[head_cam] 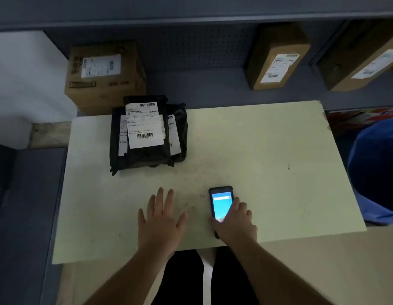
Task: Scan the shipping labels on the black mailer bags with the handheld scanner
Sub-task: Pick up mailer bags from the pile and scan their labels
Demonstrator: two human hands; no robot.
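Nearest the camera, two bare forearms reach forward over the near edge of the pale desk point(257, 150). The left hand point(160, 219) lies flat on the desk, palm down, fingers spread and pointing toward 12 o'clock; its grip is released and holds nothing. Just to its 3 o'clock, apart from it, the right hand point(236, 223) rests over the lower part of the handheld scanner point(220, 203). The scanner lies face up on the desk with its lit blue screen showing, its top end toward 12 o'clock. The thumb sits at the scanner's left edge and the fingers curl over its right side, so the grip is wrapped around the device, though it cannot be told whether the scanner is lifted clear of the surface.

Further out, toward 11 o'clock from both hands and well apart from them, a stack of black mailer bags point(147, 137) sits near the far left of the desk. The top bag shows a white shipping label point(144, 125) with barcodes at its upper and lower ends; more labels peek out on either side beneath it.

Beyond the desk, a cardboard box point(105, 75) stands at 11 o'clock, two more boxes point(277, 60) at 1 o'clock, and a blue bin point(376, 170) at 3 o'clock.
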